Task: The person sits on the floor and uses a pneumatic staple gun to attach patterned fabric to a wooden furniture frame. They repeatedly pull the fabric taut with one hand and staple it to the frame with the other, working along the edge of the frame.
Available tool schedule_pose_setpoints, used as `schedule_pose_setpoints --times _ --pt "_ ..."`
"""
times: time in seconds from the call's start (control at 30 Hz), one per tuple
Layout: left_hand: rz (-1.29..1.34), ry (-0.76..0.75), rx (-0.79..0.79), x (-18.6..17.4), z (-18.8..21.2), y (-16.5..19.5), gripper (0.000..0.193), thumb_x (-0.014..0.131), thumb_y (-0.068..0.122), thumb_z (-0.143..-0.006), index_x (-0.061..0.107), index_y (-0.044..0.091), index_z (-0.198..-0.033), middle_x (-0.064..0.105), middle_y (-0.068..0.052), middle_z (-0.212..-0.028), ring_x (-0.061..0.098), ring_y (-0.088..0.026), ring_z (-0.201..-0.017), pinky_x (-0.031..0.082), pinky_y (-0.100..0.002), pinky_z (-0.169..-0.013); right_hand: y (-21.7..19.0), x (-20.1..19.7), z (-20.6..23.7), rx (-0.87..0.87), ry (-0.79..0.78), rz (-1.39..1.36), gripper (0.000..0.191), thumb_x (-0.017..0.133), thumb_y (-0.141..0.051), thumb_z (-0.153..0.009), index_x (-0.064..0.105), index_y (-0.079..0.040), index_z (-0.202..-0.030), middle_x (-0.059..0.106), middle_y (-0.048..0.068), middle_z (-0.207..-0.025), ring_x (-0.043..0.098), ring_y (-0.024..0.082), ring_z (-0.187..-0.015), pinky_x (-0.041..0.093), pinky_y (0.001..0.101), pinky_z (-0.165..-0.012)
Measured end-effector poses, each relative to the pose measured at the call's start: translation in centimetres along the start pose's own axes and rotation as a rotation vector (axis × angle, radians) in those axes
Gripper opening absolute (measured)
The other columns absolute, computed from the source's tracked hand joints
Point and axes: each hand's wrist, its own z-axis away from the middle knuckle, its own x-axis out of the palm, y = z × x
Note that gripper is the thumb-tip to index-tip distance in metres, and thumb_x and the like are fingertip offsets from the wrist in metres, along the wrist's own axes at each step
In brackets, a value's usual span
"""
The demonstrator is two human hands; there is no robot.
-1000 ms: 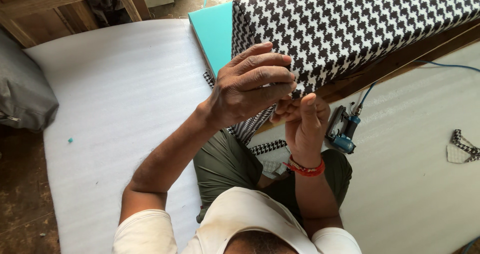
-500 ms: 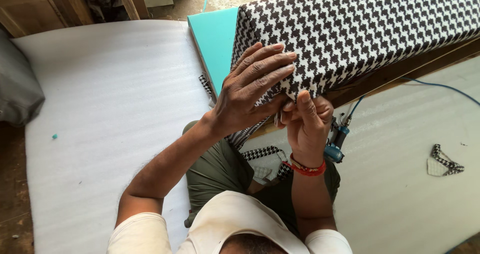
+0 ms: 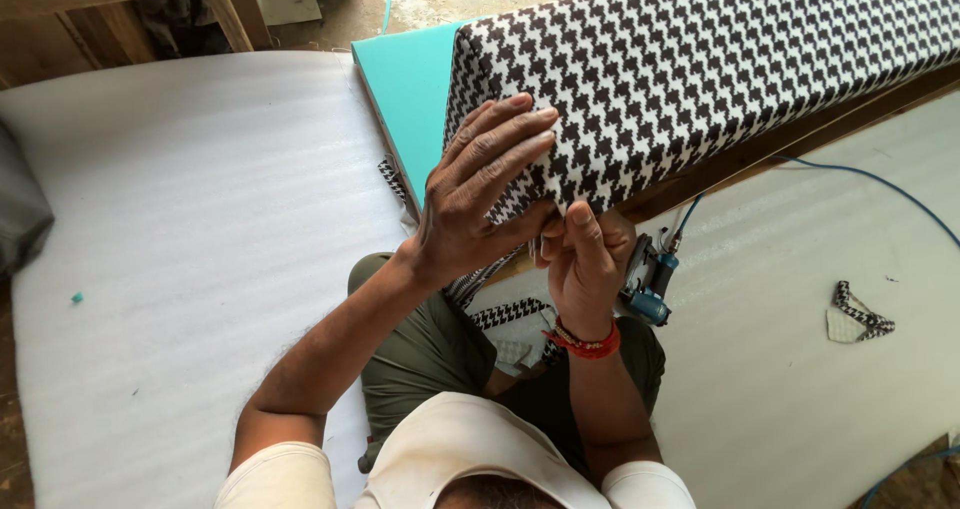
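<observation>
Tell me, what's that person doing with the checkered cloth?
A person sits on a white foam sheet, pulling black-and-white patterned fabric over a long cushioned piece with turquoise foam showing at its end. The left hand presses flat on the fabric near the corner, while the right hand pinches its lower edge. A blue stapler-like tool lies beside them.

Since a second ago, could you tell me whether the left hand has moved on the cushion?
Yes. The left hand has slid up the houndstooth cushion, towards its corner beside the teal foam.
</observation>
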Motion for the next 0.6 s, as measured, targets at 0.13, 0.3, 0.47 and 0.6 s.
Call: schedule_pose_setpoints --times 0.13,0.3,0.47,0.6 --pt "-0.002 -0.008 -0.013 -0.5 -0.2 0.3 0.055 0.084 0.022 -0.094 0.06 0.011 -0.141 0.059 -0.008 -0.149 0.05 -0.029 -0.149 0.038 -0.05 -0.132 0.3 0.0 0.0 -0.028 0.015 0.022 0.033 0.065 -0.022 -0.107 0.069 -0.001 -0.083 0.068 0.01 -0.073 0.062 0.013 -0.059 0.05 0.029 -0.047" --pt "0.087 -0.013 0.001 -1.3 -0.9 0.2 0.051 0.083 0.025 -0.093 0.062 0.013 -0.137 0.062 -0.005 -0.146 0.051 -0.027 -0.147 0.038 -0.051 -0.132 0.6 0.1 0.0 -0.043 -0.038 -0.048 0.03 0.065 -0.022 -0.108 0.072 0.0 -0.089 0.068 0.009 -0.072 0.061 0.012 -0.055 0.051 0.0298 -0.048" --pt "0.081 -0.081 0.044 -1.9 -1.8 -0.1 0.039 0.079 0.027 -0.094 0.068 0.015 -0.13 0.065 -0.006 -0.142 0.053 -0.03 -0.144 0.036 -0.054 -0.13 0.8 0.1 0.1 -0.064 -0.059 0.02 0.033 0.062 -0.024 -0.111 0.073 -0.001 -0.09 0.07 0.009 -0.073 0.058 0.01 -0.052 0.05 0.0266 -0.046" --pt "0.059 -0.135 0.097 -2.0 -2.3 0.1 0.025 0.078 0.028 -0.094 0.076 0.02 -0.118 0.069 -0.004 -0.135 0.058 -0.029 -0.137 0.031 -0.053 -0.129 0.8 -0.1 0.1 -0.077 -0.077 -0.027 0.031 0.06 -0.021 -0.111 0.073 -0.001 -0.091 0.069 0.008 -0.072 0.058 0.01 -0.05 0.05 0.0266 -0.045"
